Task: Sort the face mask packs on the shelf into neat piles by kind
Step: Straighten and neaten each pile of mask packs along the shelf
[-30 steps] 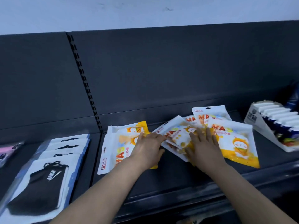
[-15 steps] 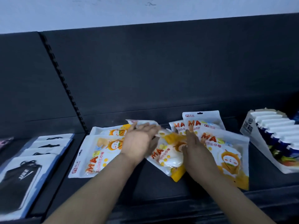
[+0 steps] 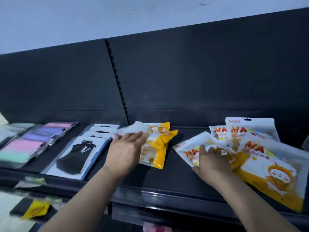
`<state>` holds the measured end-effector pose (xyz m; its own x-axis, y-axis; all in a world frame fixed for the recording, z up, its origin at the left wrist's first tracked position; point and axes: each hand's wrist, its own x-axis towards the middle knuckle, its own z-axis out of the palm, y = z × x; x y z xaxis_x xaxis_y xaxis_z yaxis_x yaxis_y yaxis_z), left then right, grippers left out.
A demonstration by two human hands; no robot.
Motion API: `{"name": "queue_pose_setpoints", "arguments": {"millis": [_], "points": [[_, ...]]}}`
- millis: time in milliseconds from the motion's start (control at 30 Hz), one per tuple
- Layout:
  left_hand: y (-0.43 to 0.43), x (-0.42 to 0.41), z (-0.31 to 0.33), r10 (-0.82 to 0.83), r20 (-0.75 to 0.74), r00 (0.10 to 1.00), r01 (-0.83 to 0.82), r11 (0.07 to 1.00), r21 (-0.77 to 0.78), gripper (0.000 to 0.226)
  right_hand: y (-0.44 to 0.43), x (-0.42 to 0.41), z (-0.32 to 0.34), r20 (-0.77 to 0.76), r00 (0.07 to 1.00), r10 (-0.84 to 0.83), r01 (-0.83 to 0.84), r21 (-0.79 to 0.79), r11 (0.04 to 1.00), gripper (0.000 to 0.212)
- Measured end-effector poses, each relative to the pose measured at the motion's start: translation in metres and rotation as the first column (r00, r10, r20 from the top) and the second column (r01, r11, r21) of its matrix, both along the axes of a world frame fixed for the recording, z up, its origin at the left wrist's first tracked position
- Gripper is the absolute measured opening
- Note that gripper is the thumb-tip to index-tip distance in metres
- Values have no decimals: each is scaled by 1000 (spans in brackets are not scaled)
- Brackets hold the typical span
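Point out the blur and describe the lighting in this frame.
Head view: dim, flat light; motion blur smears the yellow pack under the left hand and the pastel packs at far left; the right hand and black mask pack look sharper.

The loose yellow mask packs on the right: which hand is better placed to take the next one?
The right hand: it rests on the nearest loose pack. The left hand is on the yellow pile, across a gap.
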<state>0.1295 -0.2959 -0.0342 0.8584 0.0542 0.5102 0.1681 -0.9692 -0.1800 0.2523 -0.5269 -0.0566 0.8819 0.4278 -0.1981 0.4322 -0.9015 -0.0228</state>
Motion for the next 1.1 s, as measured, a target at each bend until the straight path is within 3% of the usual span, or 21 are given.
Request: {"name": "queue_pose_setpoints", "arguments": {"millis": [100,300,433,567,633,667,733,767,833,900,967,1033,1100], "points": [[6,-21,-22,-73,-258,963,38,989,-140,51,10,-7,0,-8,1000,28,-28,-63,998,84],[13,-17,-31,-183,-510,840,56,965,-255,73,13,-10,3,146,989,16,-9,-48,999,69],[17,-15,-28,-192,-589,785,-39,934,-356,58,14,-10,15,178,978,-113,84,163,983,66],[17,-14,-25,-186,-567,802,-16,943,-331,62,32,-33,26,356,933,-59,-96,402,911,67],[18,-14,-25,-191,-513,837,-8,933,-361,68,47,-50,28,381,925,20,-187,409,893,70],[24,-15,-26,-208,-442,873,-22,886,-463,69,55,-59,27,391,919,58,-221,387,895,71],[39,-21,-24,-152,-187,971,-51,630,-775,58,69,-76,21,448,882,146,-301,299,905,73],[50,-25,-22,-28,-49,998,-28,521,-853,49,76,-86,15,454,867,204,-343,248,906,75],[71,-35,-18,229,107,968,-8,453,-891,36,90,-100,-3,438,842,316,-414,147,898,78],[83,-42,-15,236,179,955,63,428,-902,35,102,-114,-18,380,819,430,-490,71,869,69],[86,-50,-16,-11,131,991,120,475,-872,45,112,-123,-20,317,835,449,-507,129,852,78],[84,-56,-25,-256,-95,962,83,606,-791,66,115,-122,-18,279,888,366,-435,249,865,88],[81,-58,-35,-300,-290,909,31,742,-670,78,116,-124,-13,352,909,224,-343,324,882,68]]}}
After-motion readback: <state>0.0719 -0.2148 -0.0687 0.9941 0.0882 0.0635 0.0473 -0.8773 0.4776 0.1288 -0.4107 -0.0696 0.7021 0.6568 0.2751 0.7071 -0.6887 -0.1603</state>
